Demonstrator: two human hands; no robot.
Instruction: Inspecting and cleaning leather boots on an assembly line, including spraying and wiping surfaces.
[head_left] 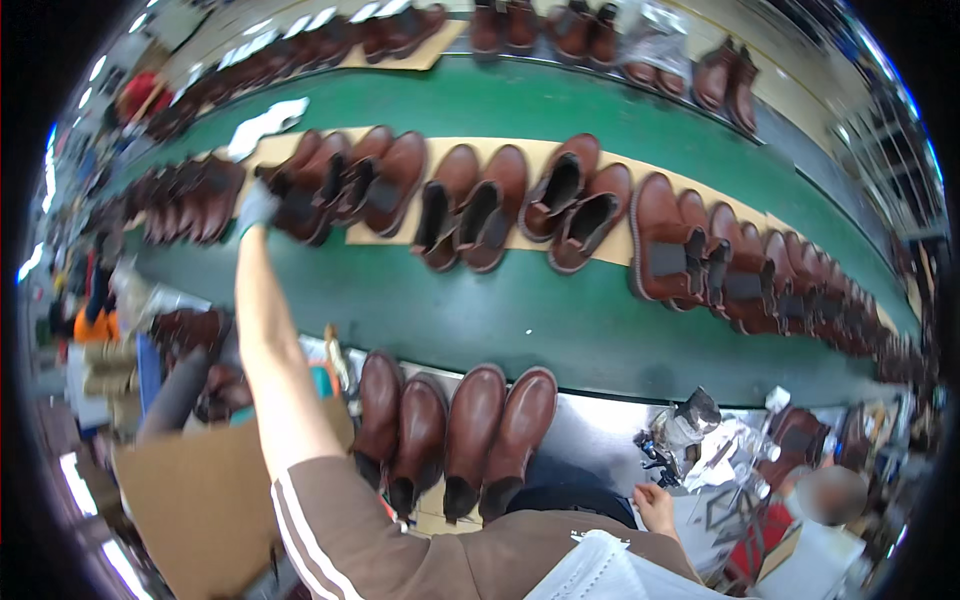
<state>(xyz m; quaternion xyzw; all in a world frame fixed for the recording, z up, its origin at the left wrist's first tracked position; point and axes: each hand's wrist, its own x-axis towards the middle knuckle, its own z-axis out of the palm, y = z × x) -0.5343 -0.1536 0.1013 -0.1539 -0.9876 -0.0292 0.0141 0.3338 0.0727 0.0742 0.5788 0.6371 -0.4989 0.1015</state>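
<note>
My left arm reaches far out to the left, and my left hand, in a pale glove, is at the top end of a brown ankle boot. Its fingers are blurred and partly hidden, so I cannot make out a grip. Beside that boot lies another brown boot with a dark elastic side panel. My right hand is bare and close to my waist, its fingers loosely curled with nothing visible in them. Nearest my body, several brown boots stand in a row, toes pointing away.
A long green work surface carries more boots on brown cardboard. Boots line a far shelf. A white cloth lies at far left. Crumpled plastic is at right, and a cardboard box at near left. Another person appears far left.
</note>
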